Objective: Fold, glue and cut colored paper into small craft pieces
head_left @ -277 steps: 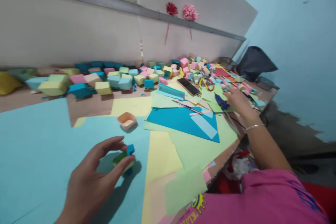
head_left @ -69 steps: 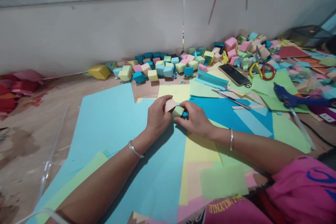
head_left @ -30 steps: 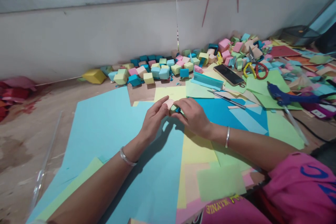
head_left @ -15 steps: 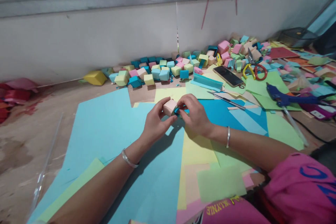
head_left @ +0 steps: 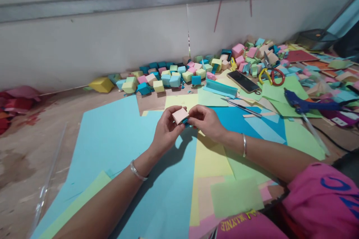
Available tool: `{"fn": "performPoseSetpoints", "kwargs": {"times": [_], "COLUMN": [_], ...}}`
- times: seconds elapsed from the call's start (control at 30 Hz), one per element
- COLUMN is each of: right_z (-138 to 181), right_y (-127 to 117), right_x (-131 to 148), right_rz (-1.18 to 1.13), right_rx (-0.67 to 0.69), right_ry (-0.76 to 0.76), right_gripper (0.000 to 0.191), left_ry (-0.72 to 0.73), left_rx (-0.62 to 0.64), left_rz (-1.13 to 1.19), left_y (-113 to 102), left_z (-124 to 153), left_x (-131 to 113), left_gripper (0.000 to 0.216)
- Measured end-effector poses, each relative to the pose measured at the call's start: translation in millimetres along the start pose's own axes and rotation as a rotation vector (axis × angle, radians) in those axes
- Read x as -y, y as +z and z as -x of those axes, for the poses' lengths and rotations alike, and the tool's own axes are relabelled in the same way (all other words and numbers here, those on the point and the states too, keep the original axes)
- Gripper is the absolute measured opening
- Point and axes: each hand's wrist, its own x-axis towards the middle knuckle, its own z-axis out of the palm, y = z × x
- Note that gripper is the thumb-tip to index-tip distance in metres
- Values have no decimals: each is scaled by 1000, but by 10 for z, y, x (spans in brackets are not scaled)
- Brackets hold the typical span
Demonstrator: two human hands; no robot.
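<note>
A small peach paper box (head_left: 180, 115) with a blue part on its near right side is held above the sheets. My left hand (head_left: 167, 127) wraps round its left side, thumb along the near edge. With pinched fingers, my right hand (head_left: 206, 121) grips the box's right side by the blue part. The fingertips partly hide that blue part. Beneath both hands lie a large light blue paper sheet (head_left: 112, 149) and a yellow sheet (head_left: 211, 157).
Several small paper boxes (head_left: 166, 79) line the wall. A phone (head_left: 243, 81), scissors (head_left: 271, 76), a craft knife (head_left: 242, 107) and a blue glue gun (head_left: 305, 102) lie to the right. At left is a clear plastic strip (head_left: 47, 183).
The peach box has tilted so its top face shows more. Both hands have shifted slightly, my right hand a little lower and to the right, still holding on.
</note>
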Motion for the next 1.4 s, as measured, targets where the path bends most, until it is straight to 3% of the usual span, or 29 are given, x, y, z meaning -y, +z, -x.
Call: {"fn": "performPoseSetpoints", "kwargs": {"times": [0.33, 0.57, 0.73, 0.87, 1.13, 1.27, 1.4], "right_z": [34, 8, -35, -60, -154, -162, -144], "right_y": [-3, -66, -104, -113, -184, -200, -195], "right_x": [2, -57, -57, -73, -206, -223, -184], "right_rz": [346, 597, 577, 553, 656, 659, 605], "right_rx": [-64, -28, -45, -56, 51, 16, -24], "right_ry": [-119, -348, -418, -441, -377, -348, -332], "right_gripper": [7, 23, 14, 18, 17, 30, 36], "left_ry": [8, 47, -16, -43, 84, 177, 189], "left_rx": [53, 52, -3, -21, -49, -45, -2], "left_rz": [-82, -185, -50, 3, -375, -611, -658], "left_y": [16, 12, -30, -68, -154, -165, -163], "left_z": [12, 18, -10, -45, -98, -103, -105], "left_x": [37, 20, -33, -9, 78, 112, 148], "left_gripper": [48, 48, 41, 56, 65, 66, 75]}}
